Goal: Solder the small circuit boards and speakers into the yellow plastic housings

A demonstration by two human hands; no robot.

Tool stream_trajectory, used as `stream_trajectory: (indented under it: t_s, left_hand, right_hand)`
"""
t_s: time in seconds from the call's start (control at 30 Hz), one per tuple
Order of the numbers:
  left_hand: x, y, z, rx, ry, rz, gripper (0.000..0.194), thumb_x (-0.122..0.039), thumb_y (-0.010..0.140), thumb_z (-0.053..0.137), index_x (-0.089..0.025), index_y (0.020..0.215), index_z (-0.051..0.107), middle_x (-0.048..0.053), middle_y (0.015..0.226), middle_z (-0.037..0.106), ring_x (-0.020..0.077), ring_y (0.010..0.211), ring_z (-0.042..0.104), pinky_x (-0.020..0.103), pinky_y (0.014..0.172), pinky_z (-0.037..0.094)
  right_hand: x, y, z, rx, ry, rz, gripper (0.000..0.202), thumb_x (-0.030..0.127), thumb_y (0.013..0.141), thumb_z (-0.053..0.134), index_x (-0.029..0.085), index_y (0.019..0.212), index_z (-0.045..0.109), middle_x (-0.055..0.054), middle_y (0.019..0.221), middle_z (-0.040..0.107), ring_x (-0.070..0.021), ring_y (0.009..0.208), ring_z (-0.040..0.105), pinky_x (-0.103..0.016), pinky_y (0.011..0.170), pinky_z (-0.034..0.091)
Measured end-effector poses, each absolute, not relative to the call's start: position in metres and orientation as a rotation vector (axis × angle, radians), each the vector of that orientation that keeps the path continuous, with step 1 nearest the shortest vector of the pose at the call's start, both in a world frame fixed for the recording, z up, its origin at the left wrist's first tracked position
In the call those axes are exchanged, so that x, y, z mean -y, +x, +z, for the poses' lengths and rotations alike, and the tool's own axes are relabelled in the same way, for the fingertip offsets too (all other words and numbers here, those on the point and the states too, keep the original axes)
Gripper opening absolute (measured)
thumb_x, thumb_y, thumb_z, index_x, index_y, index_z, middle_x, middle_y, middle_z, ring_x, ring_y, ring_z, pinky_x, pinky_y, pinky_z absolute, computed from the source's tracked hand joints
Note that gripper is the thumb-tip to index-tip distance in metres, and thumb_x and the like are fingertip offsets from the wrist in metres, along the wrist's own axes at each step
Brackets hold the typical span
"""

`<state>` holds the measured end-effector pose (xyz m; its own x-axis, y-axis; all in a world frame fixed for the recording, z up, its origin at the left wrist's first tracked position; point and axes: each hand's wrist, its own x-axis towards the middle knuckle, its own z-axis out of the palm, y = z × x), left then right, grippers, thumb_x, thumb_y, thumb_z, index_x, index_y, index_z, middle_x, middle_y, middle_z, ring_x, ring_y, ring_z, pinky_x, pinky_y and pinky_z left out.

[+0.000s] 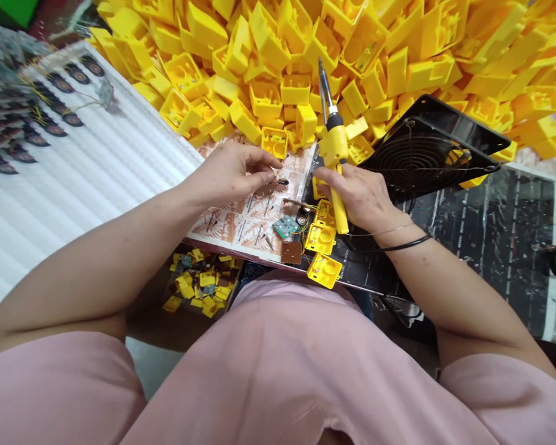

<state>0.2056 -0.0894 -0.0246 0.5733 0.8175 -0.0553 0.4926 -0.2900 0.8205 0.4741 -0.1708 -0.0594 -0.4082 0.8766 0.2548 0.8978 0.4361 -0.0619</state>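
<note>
My right hand (364, 194) is wrapped round a yellow soldering gun (336, 145), whose metal tip points up and away. To its left, my left hand (241, 170) pinches something small near a dark round piece (282, 182), above the patterned paper; the exact item is too small to make out. Below the hands, several open yellow housings (321, 238) stand in a column on the black mat. Beside them are a green circuit board (286, 227) with thin wires and a brown board (291, 252).
A large heap of yellow housings (269, 37) fills the far side. A black fan (412, 151) stands at the right. White ridged foam (134, 161) with rows of round parts and wired boards lies left. Below the table edge is a box of yellow pieces (208, 287).
</note>
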Motion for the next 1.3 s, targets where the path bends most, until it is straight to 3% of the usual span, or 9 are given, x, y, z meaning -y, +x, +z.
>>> stream_trajectory:
  t_s: [0.13,0.3,0.4,0.53,0.67,0.8,1.0,1.17,1.3]
  left_hand:
    - [0.086,0.206,-0.026,-1.036,1.836,0.564,0.026,-0.028,0.081,0.074,-0.018,0.105,0.081,0.006,0.089,0.079,0.0221,0.082,0.075,0.039,0.084,0.063]
    - [0.09,0.22,-0.022,-0.97,1.681,0.623,0.026,-0.033,0.082,0.083,-0.019,0.103,0.08,0.005,0.088,0.077,0.024,0.088,0.076,0.041,0.086,0.065]
    - [0.101,0.238,-0.022,-0.931,1.58,0.728,0.025,-0.036,0.084,0.084,-0.02,0.102,0.077,0.004,0.091,0.077,0.0239,0.092,0.077,0.04,0.086,0.066]
    - [0.115,0.26,-0.022,-0.877,1.452,0.801,0.025,-0.038,0.09,0.08,-0.02,0.106,0.075,0.006,0.104,0.079,0.0232,0.097,0.078,0.038,0.086,0.067]
    - [0.122,0.261,-0.028,-0.882,1.307,0.788,0.031,-0.045,0.102,0.064,-0.021,0.12,0.072,0.007,0.108,0.079,0.0221,0.099,0.079,0.036,0.081,0.067]
    - [0.136,0.257,-0.04,-0.849,1.307,0.808,0.043,-0.054,0.092,0.073,-0.018,0.115,0.077,0.01,0.108,0.08,0.0197,0.092,0.078,0.032,0.077,0.064]
    - [0.159,0.268,-0.03,-0.691,1.633,0.895,0.039,-0.06,0.095,0.07,-0.024,0.1,0.085,0.007,0.117,0.081,0.0227,0.114,0.074,0.035,0.105,0.056]
    - [0.158,0.275,-0.026,-0.828,1.45,1.05,0.045,-0.068,0.086,0.077,-0.025,0.097,0.084,0.003,0.094,0.083,0.0197,0.09,0.076,0.033,0.087,0.061]
    - [0.15,0.27,-0.021,-0.815,1.528,1.12,0.043,-0.066,0.09,0.075,-0.024,0.092,0.083,0.002,0.084,0.079,0.015,0.079,0.073,0.029,0.076,0.06]
  right_hand:
    - [0.179,0.474,-0.057,2.352,-1.568,-0.126,0.03,0.038,0.108,0.048,0.025,0.126,0.068,-0.004,0.092,0.073,-0.0172,0.078,0.068,-0.026,0.063,0.045]
    - [0.191,0.464,-0.038,2.085,-1.313,0.05,0.038,0.054,0.102,0.06,0.023,0.124,0.064,-0.006,0.112,0.078,-0.0204,0.101,0.077,-0.031,0.085,0.061]
    - [0.201,0.45,-0.032,1.927,-1.327,0.107,0.044,0.063,0.093,0.071,0.025,0.115,0.063,-0.003,0.101,0.078,-0.0199,0.09,0.077,-0.033,0.083,0.063]
    - [0.211,0.438,-0.028,1.727,-1.347,0.226,0.032,0.049,0.095,0.074,0.027,0.112,0.058,0.001,0.092,0.077,-0.017,0.079,0.076,-0.031,0.075,0.065]
    - [0.216,0.442,-0.02,1.514,-1.293,0.364,0.03,0.038,0.096,0.072,0.029,0.115,0.052,0.003,0.089,0.073,-0.0163,0.077,0.076,-0.03,0.068,0.066]
    - [0.22,0.449,-0.014,1.438,-1.285,0.369,0.033,0.04,0.096,0.072,0.031,0.116,0.047,0.003,0.094,0.068,-0.0163,0.079,0.075,-0.033,0.072,0.068]
    - [0.231,0.441,-0.01,1.383,-1.249,0.452,0.033,0.036,0.094,0.074,0.032,0.114,0.047,0.003,0.093,0.069,-0.0185,0.083,0.078,-0.033,0.072,0.069]
    - [0.238,0.439,-0.01,1.412,-1.232,0.455,0.03,0.029,0.096,0.071,0.033,0.116,0.05,0.003,0.094,0.069,-0.0187,0.082,0.078,-0.033,0.071,0.069]
    - [0.24,0.441,-0.014,1.371,-1.175,0.52,0.033,0.028,0.092,0.077,0.034,0.115,0.053,0.004,0.094,0.068,-0.0162,0.08,0.077,-0.029,0.069,0.069]
